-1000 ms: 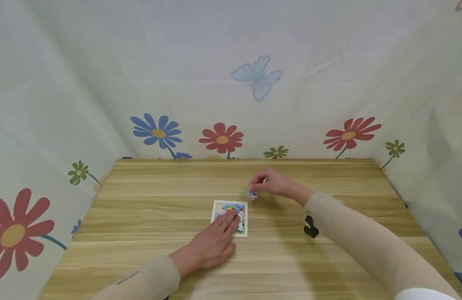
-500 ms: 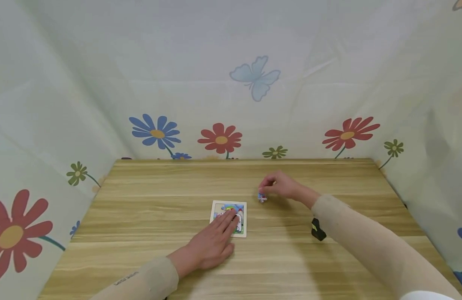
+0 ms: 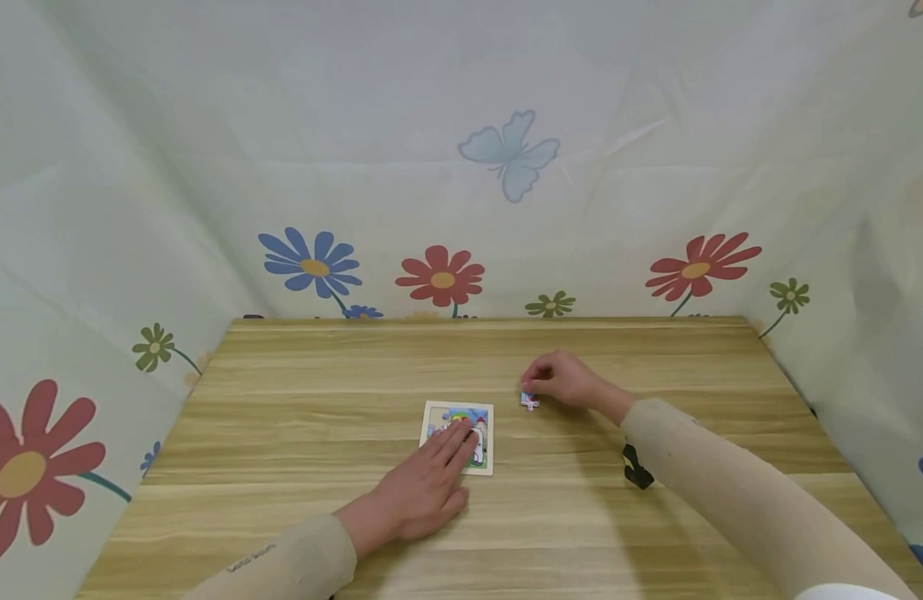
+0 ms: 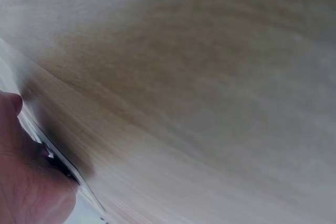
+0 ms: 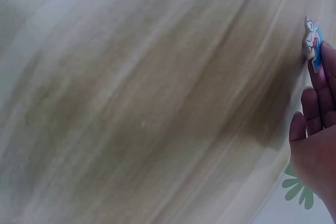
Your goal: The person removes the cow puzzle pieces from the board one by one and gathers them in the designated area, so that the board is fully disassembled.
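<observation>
A small square jigsaw puzzle [image 3: 487, 462] with a pale frame lies mid-table, its colourful picture partly covered. Across it rests my left hand [image 3: 429, 483], fingers straight and pressed flat on the picture. One bare patch of the tray shows at its upper left. To the right of the frame and a little beyond it, my right hand [image 3: 568, 382] pinches a blue, white and red puzzle piece [image 3: 530, 401] between thumb and finger. In the right wrist view the puzzle piece [image 5: 314, 44] is close to the tabletop; whether it touches is unclear.
The wooden table [image 3: 318, 375] reaches back to a floral cloth [image 3: 356, 108] hung at the rear and sides. Under the right forearm a black device [image 3: 637, 468] shows at the wrist.
Between the first two frames my right hand carries the puzzle piece rightward, away from the frame; then it shifts slightly nearer and the piece turns a little. My left hand stays on the puzzle.
</observation>
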### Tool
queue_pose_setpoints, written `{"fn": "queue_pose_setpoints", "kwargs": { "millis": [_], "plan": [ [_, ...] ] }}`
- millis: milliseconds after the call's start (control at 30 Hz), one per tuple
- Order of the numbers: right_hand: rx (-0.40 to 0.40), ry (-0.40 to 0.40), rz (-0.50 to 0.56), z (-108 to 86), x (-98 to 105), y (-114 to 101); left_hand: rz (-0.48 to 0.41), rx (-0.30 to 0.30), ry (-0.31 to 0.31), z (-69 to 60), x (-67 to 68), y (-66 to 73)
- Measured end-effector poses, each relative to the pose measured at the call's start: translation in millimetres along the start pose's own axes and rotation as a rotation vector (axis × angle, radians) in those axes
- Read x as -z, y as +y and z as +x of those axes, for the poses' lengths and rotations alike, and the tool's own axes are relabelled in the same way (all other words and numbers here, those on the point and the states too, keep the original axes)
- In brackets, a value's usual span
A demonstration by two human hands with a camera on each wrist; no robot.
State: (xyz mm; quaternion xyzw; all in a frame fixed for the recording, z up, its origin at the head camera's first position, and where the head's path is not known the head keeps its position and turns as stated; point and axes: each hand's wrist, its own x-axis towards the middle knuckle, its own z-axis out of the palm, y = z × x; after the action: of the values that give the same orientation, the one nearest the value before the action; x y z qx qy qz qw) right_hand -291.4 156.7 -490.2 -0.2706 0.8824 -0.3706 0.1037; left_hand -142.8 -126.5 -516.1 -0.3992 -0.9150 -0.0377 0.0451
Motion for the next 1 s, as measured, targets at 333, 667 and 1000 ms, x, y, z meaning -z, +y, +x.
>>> {"fn": "queue_pose_setpoints", "kwargs": {
  "millis": [333, 667, 1000],
  "plan": [
    [0.065, 0.025, -0.107, 2.5, -2.9, 4.8, -0.005, -0.008, 0.012, 0.9, 2.2, 0.9],
    [0.047, 0.016, -0.138, 2.9, -2.7, 3.4, -0.01, -0.005, 0.0, 0.6, 3.4, 1.6],
    [0.047, -0.06, -0.076, 16.0, -7.5, -31.1, -0.014, -0.004, -0.006, 0.5, 3.1, 0.7]
  ]
}}
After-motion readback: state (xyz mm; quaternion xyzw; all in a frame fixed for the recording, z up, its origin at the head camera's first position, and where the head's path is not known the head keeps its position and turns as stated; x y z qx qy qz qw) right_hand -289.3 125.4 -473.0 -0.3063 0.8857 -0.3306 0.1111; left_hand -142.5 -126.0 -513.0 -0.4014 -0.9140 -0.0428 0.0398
